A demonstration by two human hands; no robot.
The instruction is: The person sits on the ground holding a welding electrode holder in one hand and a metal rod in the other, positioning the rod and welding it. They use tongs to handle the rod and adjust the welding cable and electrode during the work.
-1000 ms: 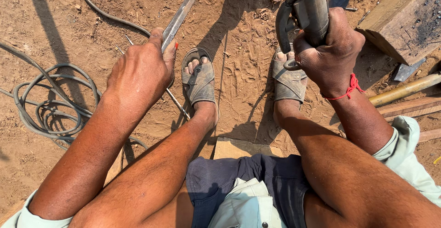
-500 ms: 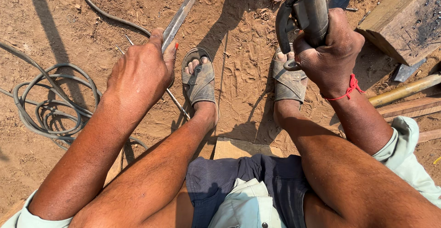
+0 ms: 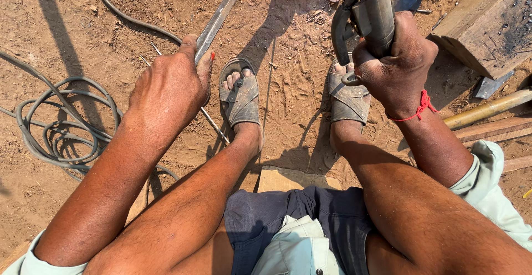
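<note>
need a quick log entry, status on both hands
Left hand shut on flat metal bar. Right hand shut on electrode holder. Coiled cable lies left.

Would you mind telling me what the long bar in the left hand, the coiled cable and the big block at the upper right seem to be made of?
The long bar, gripped by the left hand, looks like bare steel: flat, grey, dull sheen. The coiled cable seems rubber- or plastic-sheathed: matte grey, bending in soft loops. The block looks like rough wood, with grain and dark, possibly scorched, specks.

metal bar (image 3: 221,14) cut off at top edge, clamp tool (image 3: 371,14) top cropped
</note>
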